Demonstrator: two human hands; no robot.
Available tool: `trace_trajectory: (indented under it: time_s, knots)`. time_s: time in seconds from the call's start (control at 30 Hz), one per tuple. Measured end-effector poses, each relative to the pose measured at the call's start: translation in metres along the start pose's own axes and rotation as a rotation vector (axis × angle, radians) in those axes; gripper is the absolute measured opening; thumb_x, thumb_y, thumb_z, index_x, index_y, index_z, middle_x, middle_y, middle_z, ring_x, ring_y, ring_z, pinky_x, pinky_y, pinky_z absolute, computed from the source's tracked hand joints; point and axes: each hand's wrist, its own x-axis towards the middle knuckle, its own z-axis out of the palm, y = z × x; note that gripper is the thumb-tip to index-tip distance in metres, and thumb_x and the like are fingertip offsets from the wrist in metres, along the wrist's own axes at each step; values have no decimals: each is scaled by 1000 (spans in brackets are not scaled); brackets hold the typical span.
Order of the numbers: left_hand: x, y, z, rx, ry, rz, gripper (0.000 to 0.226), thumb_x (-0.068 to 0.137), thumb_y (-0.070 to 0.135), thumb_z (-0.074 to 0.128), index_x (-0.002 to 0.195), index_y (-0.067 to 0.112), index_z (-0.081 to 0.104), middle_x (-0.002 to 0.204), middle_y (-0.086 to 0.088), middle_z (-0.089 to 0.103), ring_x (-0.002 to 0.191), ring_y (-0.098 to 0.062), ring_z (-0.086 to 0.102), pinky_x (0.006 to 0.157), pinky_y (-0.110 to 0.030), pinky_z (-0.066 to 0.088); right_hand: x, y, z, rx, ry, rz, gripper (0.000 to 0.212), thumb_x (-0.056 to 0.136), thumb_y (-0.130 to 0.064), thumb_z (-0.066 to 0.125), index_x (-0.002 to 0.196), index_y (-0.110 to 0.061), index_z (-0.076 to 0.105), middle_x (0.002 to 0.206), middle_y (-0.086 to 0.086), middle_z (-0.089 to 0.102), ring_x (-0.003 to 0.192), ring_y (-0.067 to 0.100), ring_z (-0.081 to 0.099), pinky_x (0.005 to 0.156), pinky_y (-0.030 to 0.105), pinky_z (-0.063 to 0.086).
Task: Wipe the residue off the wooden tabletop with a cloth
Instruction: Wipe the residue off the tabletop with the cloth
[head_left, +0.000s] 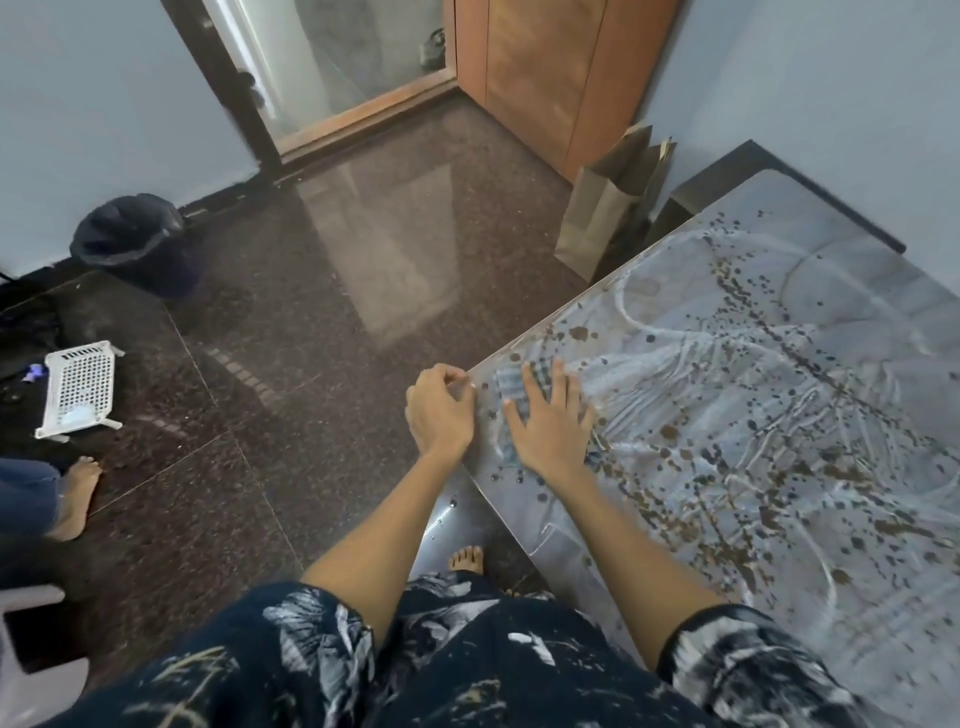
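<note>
Dark patterned sleeves frame both my arms. To do this stroke well, I should keep my right hand (553, 426) flat, fingers spread, pressing the small checked blue-grey cloth (511, 387) firmly and dragging the brown residue spots (727, 467) toward one edge. That cloth lies under my right palm on the pale, smeared desk (779, 312), at its near corner. My left hand (440, 410), fingers curled, grips the desk's edge beside it.

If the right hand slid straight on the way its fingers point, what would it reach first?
The right hand lies flat on the checked cloth, fingers pointing toward the table's far-left edge. It would probably meet the brown spots just ahead first, then the tabletop edge.
</note>
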Motion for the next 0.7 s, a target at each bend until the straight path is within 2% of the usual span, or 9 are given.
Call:
trace_trajectory:
  time_s: [0.07, 0.13, 0.2, 0.27, 0.33, 0.4, 0.57, 0.63, 0.7]
  knots:
    - [9, -9, -4, 34, 52, -51, 21, 93, 30, 49, 101, 16, 63, 109, -4, 61, 109, -28, 48, 94, -39, 38, 2, -6, 10, -46, 26, -13, 57, 96, -52, 23, 149, -34, 10, 158, 6, -3, 144, 28, -5, 115, 48, -2]
    - [17, -17, -6, -45, 5, -148, 36, 97, 35, 36, 87, 11, 61, 93, -7, 62, 100, -31, 52, 84, -36, 39, 0, -13, 17, -100, 59, -132, 58, 95, -53, 15, 149, -31, 9, 157, 5, -2, 144, 28, -5, 114, 46, -5]
    - [23, -20, -5, -202, -82, -245, 45, 100, 37, 29, 79, 12, 61, 80, -3, 60, 87, -25, 53, 76, -31, 38, -11, -17, 25, -138, 60, -340, 59, 95, -52, 11, 148, -25, 16, 157, 3, 9, 144, 27, 5, 116, 46, 3]
    - [23, -20, -3, -300, -91, -312, 53, 100, 40, 25, 92, 10, 68, 87, -5, 62, 86, -22, 54, 78, -28, 39, -27, -9, 31, -189, 39, -511, 57, 98, -49, 11, 146, -22, 26, 153, 1, 23, 142, 26, 19, 113, 45, 12]
    - [24, -22, -2, -355, -68, -370, 60, 99, 44, 21, 96, 10, 70, 92, -6, 65, 87, -22, 57, 80, -29, 42, -33, 12, 31, -257, 47, -599, 53, 99, -46, 13, 145, -23, 25, 152, -1, 26, 140, 25, 23, 112, 45, 12]
    - [31, -30, 0, -450, -99, -452, 69, 98, 50, 16, 94, 11, 72, 95, -8, 69, 90, -25, 61, 85, -34, 47, -21, 31, 24, -293, 76, -552, 52, 99, -46, 11, 145, -23, 18, 153, -1, 22, 141, 26, 19, 114, 43, 7]
    - [39, -43, -3, -696, -203, -587, 82, 91, 64, 6, 79, 13, 69, 90, -10, 70, 92, -26, 63, 93, -40, 47, 34, -1, 15, -202, 108, -152, 61, 95, -47, 0, 150, -22, 8, 156, -1, 2, 144, 24, -2, 114, 40, -5]
    - [39, -43, -5, -735, -227, -608, 86, 89, 67, 3, 80, 10, 67, 87, -10, 70, 88, -24, 63, 90, -36, 47, 37, -28, 18, -221, 111, -174, 60, 97, -43, 0, 149, -18, 12, 156, 3, 6, 144, 27, 4, 115, 42, -2]
    - [41, -43, -6, -778, -259, -633, 93, 84, 73, 1, 85, 8, 68, 88, -10, 70, 88, -24, 64, 90, -36, 48, 22, -43, 23, -254, 78, -353, 60, 99, -40, -1, 146, -15, 25, 153, 6, 24, 141, 29, 21, 115, 44, 9]
